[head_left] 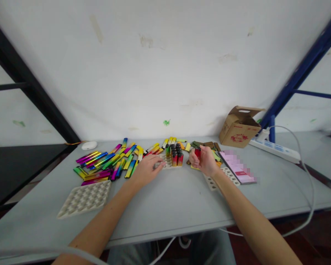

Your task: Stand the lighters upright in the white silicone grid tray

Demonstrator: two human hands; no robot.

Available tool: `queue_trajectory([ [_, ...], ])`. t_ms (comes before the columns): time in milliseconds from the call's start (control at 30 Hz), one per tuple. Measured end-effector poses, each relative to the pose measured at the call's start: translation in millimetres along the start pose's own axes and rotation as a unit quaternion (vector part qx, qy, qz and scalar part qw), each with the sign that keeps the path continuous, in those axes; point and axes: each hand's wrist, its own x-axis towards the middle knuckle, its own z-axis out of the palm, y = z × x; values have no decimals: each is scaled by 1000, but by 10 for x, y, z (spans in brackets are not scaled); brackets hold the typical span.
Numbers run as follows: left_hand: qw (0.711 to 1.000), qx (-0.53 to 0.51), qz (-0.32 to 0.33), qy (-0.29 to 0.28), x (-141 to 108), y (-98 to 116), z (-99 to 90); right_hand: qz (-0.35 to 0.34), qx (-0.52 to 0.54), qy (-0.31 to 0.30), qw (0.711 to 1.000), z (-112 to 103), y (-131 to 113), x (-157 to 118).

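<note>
Red lighters with black tops (177, 156) stand upright in rows in a white tray (167, 161) near the middle of the table. My left hand (149, 167) rests at the tray's left side, its fingers apart over the holes. Right of the upright rows, my right hand (204, 161) is closed around a red lighter (198, 152), held above the table. Many shiny multicoloured lighters (107, 162) lie in a loose pile to the left. Behind and beside my right hand lie brown, green and yellow pieces, partly hidden by it.
An empty white tray (85, 198) lies front left and a holed tray (228, 176) partly under my right forearm. A phone (238, 168), cardboard box (238, 129), power strip (276, 149) and cable are right; a white case (89, 145) is back left.
</note>
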Motion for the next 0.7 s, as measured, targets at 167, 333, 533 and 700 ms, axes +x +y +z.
queue_trajectory([
  [167, 1000, -2, 14, -1, 3, 52, -35, -143, -89, 40, 985, -126, 183, 4],
  [333, 1000, -2, 16, -15, -5, 65, -41, -193, -128, 35, 972, -162, 231, 56],
  [533, 1000, -6, 15, -17, -10, 53, -32, -209, -206, 56, 954, -214, 265, 69],
  [700, 1000, -11, 17, -14, -11, 59, -36, -187, -251, 73, 947, -193, 265, 67],
])
